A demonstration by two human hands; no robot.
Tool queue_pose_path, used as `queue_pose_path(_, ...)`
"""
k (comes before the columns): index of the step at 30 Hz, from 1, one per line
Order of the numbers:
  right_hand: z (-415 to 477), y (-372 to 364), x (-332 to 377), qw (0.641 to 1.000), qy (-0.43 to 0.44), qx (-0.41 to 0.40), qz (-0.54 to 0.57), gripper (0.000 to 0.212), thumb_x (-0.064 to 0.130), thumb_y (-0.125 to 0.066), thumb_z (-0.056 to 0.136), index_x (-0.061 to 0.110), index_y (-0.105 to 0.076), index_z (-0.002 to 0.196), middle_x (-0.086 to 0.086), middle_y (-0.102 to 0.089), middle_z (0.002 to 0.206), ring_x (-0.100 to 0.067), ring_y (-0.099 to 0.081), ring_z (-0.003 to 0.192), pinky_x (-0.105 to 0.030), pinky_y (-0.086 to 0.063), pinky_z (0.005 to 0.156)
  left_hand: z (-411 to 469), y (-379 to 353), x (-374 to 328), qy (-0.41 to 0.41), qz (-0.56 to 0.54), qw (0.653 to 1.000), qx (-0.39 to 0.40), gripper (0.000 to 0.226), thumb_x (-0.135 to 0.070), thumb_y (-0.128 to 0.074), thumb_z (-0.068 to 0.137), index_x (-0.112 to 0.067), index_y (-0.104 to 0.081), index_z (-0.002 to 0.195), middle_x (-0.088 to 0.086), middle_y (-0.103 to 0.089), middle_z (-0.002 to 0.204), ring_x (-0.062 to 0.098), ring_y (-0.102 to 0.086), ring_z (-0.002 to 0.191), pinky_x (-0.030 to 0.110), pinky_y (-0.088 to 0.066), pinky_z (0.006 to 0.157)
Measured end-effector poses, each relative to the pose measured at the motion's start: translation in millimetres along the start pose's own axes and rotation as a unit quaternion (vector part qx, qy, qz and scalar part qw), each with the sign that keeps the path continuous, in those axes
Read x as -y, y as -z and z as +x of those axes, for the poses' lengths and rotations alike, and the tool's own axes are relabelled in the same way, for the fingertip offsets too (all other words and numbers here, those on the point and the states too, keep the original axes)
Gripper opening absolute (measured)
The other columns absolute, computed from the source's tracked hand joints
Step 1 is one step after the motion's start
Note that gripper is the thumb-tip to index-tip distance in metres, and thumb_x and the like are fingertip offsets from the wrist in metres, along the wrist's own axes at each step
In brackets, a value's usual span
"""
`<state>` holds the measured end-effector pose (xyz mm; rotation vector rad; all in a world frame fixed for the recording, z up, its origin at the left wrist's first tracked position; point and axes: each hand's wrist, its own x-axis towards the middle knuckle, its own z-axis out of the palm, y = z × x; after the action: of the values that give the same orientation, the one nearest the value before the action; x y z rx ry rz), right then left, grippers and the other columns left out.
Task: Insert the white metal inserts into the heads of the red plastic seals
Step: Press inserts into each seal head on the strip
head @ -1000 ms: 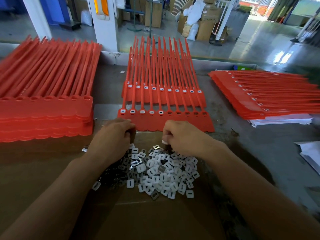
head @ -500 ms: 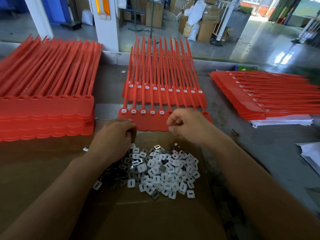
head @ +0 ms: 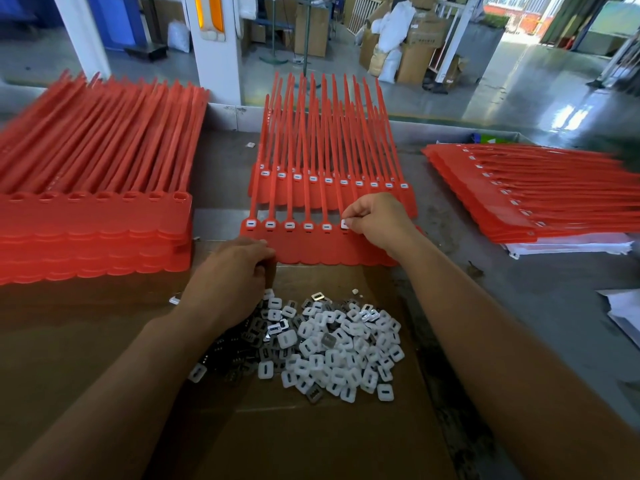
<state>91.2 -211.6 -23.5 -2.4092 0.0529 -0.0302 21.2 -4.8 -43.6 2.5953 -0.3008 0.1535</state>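
- Currently the right hand (head: pixel 377 223) is over the nearest strip of red seals (head: pixel 311 249), knuckles up. Its grip is closed in a pinch of thumb and forefinger on one white insert (head: pixel 344 223).
- That insert sits at the sixth seal head counted from the strip's left end. Whether it is fully seated cannot be told.
- The five heads to its left each carry a white insert; the heads to the right are hidden under the hand.
- The left hand (head: pixel 232 275) rests at the near left corner of the same strip, fingers curled under and touching its edge. The fingertips are hidden, so the state of this grip cannot be told.
- The pile of loose inserts (head: pixel 332 344), white faces and grey metal faces mixed, lies on a brown cardboard sheet (head: pixel 311 438) just in front of the strip, between the two forearms.
- A second strip of seals (head: pixel 332 199) lies directly behind the first, its row of heads all showing white inserts.
- A tall stack of red seals (head: pixel 93 230) stands at the left with open, unfilled heads on top.
- A lower stack (head: pixel 536 202) lies at the right, with fitted inserts visible, on white sheets (head: pixel 571 247).
- All of this rests on a grey surface (head: pixel 519 306); one stray insert (head: pixel 250 144) lies near its far edge.
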Motion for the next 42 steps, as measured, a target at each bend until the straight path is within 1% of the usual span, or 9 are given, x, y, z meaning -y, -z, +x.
queue_pose_path(4, 1, 1, 1, 1.000, -0.005, 0.016, -0.011, 0.014, 0.012, -0.063, 0.086, 0.011, -0.070, 0.098, -0.008, -0.067, 0.108, -0.019, -0.058, 0.103, -0.025, -0.042, 0.081, 0, 0, 1, 0.001, -0.002, 1.000, -0.002, 0.039, -0.001, -0.046, 0.086, -0.013, -0.060, 0.120, 0.002, -0.051, 0.134, 0.018, -0.043, 0.125, 0.031, -0.031, 0.105)
queue_pose_path(11, 2, 0, 2, 0.999, 0.001, 0.015, -0.028, 0.010, 0.010, -0.064, 0.085, 0.010, -0.070, 0.093, -0.005, -0.067, 0.102, -0.016, -0.059, 0.095, -0.023, -0.042, 0.077, -1, 1, 0, 0.001, -0.001, 1.000, 0.003, 0.040, -0.001, -0.045, 0.087, -0.014, -0.059, 0.122, 0.001, -0.049, 0.136, 0.017, -0.041, 0.126, 0.030, -0.029, 0.105)
queue_pose_path(15, 3, -2, 1, 0.999, 0.012, 0.001, -0.045, 0.009, 0.010, -0.065, 0.083, 0.018, -0.067, 0.080, 0.004, -0.062, 0.087, -0.007, -0.052, 0.082, -0.022, -0.040, 0.074, -2, 1, -2, 0.002, -0.002, 1.000, 0.000, 0.040, -0.001, -0.045, 0.087, -0.013, -0.058, 0.123, 0.001, -0.049, 0.136, 0.017, -0.041, 0.126, 0.029, -0.029, 0.105)
queue_pose_path(19, 6, -2, 3, 0.999, 0.006, -0.002, -0.050, 0.022, 0.009, -0.069, 0.079, 0.024, -0.060, 0.067, 0.002, -0.065, 0.090, -0.010, -0.056, 0.086, -0.023, -0.042, 0.076, -2, 2, -1, -0.002, 0.001, 1.000, 0.001, 0.040, -0.001, -0.045, 0.087, -0.013, -0.058, 0.123, 0.002, -0.049, 0.136, 0.017, -0.041, 0.125, 0.029, -0.029, 0.104)
queue_pose_path(22, 10, 2, 7, 0.998, -0.025, 0.014, -0.056, 0.008, 0.009, -0.072, 0.076, 0.015, -0.070, 0.079, -0.005, -0.069, 0.101, -0.016, -0.060, 0.094, -0.028, -0.047, 0.084, -2, 1, -1, -0.003, 0.002, 1.000, 0.000, 0.040, -0.001, -0.045, 0.087, -0.013, -0.058, 0.123, 0.002, -0.049, 0.136, 0.017, -0.041, 0.126, 0.028, -0.028, 0.104)
queue_pose_path(27, 18, 7, 11, 0.995, -0.093, 0.045, -0.001, 0.021, 0.004, -0.067, 0.074, 0.007, -0.069, 0.094, -0.013, -0.068, 0.104, -0.018, -0.058, 0.081, -0.031, -0.051, 0.083, -2, 0, -1, -0.007, -0.002, 1.000, -0.005, 0.039, 0.000, -0.045, 0.087, -0.012, -0.060, 0.121, 0.003, -0.051, 0.134, 0.017, -0.042, 0.125, 0.027, -0.028, 0.104)
queue_pose_path(31, 20, 6, 13, 0.994, -0.106, 0.039, -0.006, 0.027, 0.006, -0.068, 0.072, 0.005, -0.069, 0.099, -0.014, -0.068, 0.104, -0.027, -0.063, 0.101, -0.035, -0.052, 0.087, -2, 1, -1, -0.008, -0.001, 1.000, -0.005, 0.039, 0.000, -0.045, 0.087, -0.012, -0.059, 0.121, 0.003, -0.050, 0.135, 0.017, -0.042, 0.126, 0.029, -0.029, 0.104)
queue_pose_path(37, 5, -3, 3, 0.999, -0.025, -0.008, -0.023, 0.013, 0.011, -0.069, 0.079, 0.021, -0.064, 0.073, 0.002, -0.066, 0.089, -0.013, -0.056, 0.085, -0.025, -0.042, 0.074, -2, 1, -2, -0.008, 0.008, 1.000, 0.002, 0.039, -0.001, -0.045, 0.088, -0.013, -0.059, 0.122, 0.003, -0.049, 0.136, 0.017, -0.041, 0.126, 0.027, -0.028, 0.104)
queue_pose_path(42, -12, 4, -1, 0.999, 0.026, 0.014, 0.027, 0.008, 0.015, -0.067, 0.083, 0.022, -0.063, 0.083, 0.010, -0.060, 0.083, -0.008, -0.057, 0.086, -0.020, -0.043, 0.072, -2, 2, -2, 0.000, 0.002, 1.000, 0.002, 0.039, -0.002, -0.044, 0.088, -0.013, -0.058, 0.122, 0.002, -0.049, 0.136, 0.017, -0.041, 0.125, 0.026, -0.028, 0.103)
